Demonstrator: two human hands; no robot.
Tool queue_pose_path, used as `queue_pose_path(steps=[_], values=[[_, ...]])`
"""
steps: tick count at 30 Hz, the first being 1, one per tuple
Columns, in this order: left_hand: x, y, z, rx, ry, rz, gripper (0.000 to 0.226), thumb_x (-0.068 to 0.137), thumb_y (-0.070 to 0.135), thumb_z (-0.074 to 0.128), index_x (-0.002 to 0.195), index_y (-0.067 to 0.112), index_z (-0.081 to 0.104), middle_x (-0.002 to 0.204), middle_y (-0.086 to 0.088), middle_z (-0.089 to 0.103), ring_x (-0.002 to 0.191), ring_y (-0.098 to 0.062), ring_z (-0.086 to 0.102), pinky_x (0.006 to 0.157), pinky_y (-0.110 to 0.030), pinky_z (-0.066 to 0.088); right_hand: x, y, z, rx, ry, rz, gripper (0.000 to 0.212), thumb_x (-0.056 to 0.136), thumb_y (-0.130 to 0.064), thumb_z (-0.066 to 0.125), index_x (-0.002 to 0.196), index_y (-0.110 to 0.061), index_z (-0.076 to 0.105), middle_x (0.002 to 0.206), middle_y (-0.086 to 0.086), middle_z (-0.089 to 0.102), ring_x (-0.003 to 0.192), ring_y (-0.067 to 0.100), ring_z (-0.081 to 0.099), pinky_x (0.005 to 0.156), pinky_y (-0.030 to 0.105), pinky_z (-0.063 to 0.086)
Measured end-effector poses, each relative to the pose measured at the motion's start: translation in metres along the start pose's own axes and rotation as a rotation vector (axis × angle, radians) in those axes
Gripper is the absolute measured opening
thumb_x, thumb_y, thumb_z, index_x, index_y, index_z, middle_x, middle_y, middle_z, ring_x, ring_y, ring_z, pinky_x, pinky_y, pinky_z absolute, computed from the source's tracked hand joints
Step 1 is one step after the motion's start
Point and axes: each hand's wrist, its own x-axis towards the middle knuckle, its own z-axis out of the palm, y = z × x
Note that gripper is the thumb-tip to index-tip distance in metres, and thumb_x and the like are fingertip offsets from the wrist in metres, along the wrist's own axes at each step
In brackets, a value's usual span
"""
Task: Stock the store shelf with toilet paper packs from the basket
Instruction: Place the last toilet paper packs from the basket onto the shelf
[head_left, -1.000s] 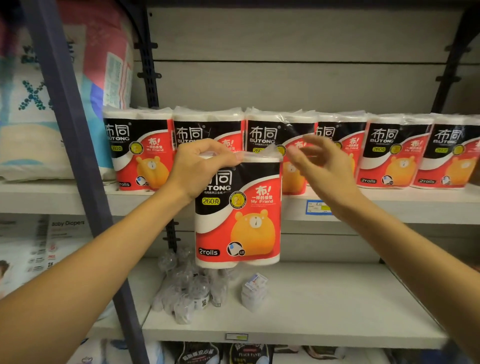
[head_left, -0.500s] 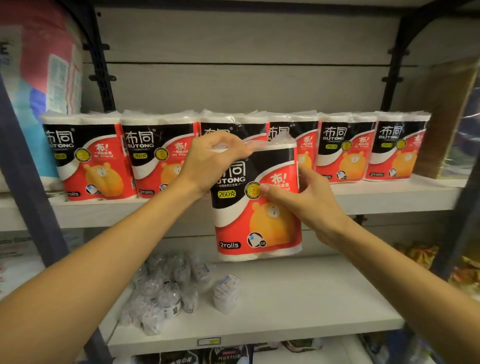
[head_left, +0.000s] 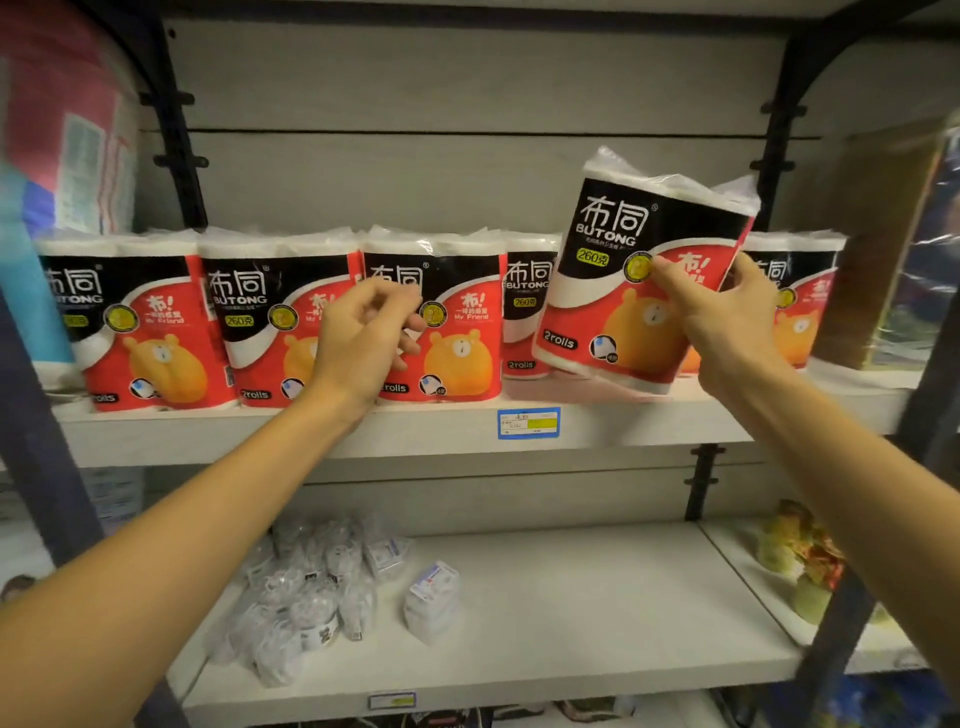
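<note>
My right hand (head_left: 727, 322) grips the red-and-black plastic-wrapped toilet paper pack (head_left: 639, 275), tilted at right of frame. My left hand (head_left: 363, 338) hangs loosely curled, empty. The pack looks light, soft and slick-filmed, so it is best held across its sides.

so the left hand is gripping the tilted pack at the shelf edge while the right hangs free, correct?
No, swapped. The head view shows the right hand gripping the tilted pack at the shelf edge; the left hand hangs free, holding nothing.

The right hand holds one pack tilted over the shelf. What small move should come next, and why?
Probably lower the held pack upright onto the shelf. The right hand grips it tilted, its lower edge near the board, in front of the row of packs; the left hand holds nothing.
</note>
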Motion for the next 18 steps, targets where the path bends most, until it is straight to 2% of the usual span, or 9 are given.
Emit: queue_pose_path(steps=[4, 7, 12, 16, 18], values=[[-0.003, -0.003, 0.004, 0.02, 0.007, -0.003, 0.011, 0.095, 0.021, 0.058, 0.088, 0.016, 0.065, 0.075, -0.003, 0.067, 0.056, -0.013, 0.059, 0.044, -0.022, 0.044, 0.02, 0.011, 0.019, -0.053, -0.097, -0.009, 0.048, 0.074, -0.027, 0.085, 0.112, -0.016, 0.058, 0.099, -0.006, 0.068, 0.087, 0.006, 0.067, 0.068, 0.018, 0.053], [-0.001, -0.001, 0.005, 0.037, 0.012, -0.002, 0.01, 0.095, 0.021, 0.059, 0.088, 0.017, 0.064, 0.072, -0.001, 0.067, 0.053, -0.013, 0.058, 0.042, -0.022, 0.043, 0.027, 0.026, 0.032, -0.101, -0.171, 0.018, 0.047, 0.073, -0.028, 0.086, 0.112, -0.014, 0.062, 0.1, -0.002, 0.071, 0.088, 0.011, 0.069, 0.073, 0.025, 0.058], [-0.001, -0.001, 0.0, 0.046, 0.039, 0.004, 0.01, 0.095, 0.019, 0.059, 0.086, 0.016, 0.064, 0.066, 0.002, 0.067, 0.048, -0.013, 0.056, 0.041, -0.021, 0.041, 0.03, 0.051, 0.035, -0.164, -0.302, 0.033, 0.035, 0.077, -0.027, 0.083, 0.102, -0.023, 0.058, 0.093, -0.007, 0.067, 0.086, 0.01, 0.067, 0.065, 0.022, 0.052], [-0.001, -0.003, 0.0, 0.055, 0.061, 0.008, 0.011, 0.095, 0.017, 0.059, 0.085, 0.016, 0.064, 0.066, 0.002, 0.066, 0.046, -0.013, 0.055, 0.039, -0.022, 0.04, 0.032, 0.054, 0.035, -0.228, -0.321, -0.033, 0.029, 0.078, -0.025, 0.082, 0.088, -0.031, 0.056, 0.09, -0.007, 0.066, 0.083, 0.009, 0.065, 0.064, 0.02, 0.051], [-0.003, -0.003, 0.003, 0.062, 0.059, 0.011, 0.011, 0.094, 0.016, 0.059, 0.085, 0.015, 0.065, 0.065, 0.003, 0.066, 0.045, -0.013, 0.055, 0.039, -0.022, 0.04, 0.034, 0.054, 0.035, -0.249, -0.335, -0.037, 0.031, 0.075, -0.033, 0.084, 0.092, -0.027, 0.058, 0.096, 0.0, 0.067, 0.086, 0.012, 0.067, 0.066, 0.023, 0.054]])
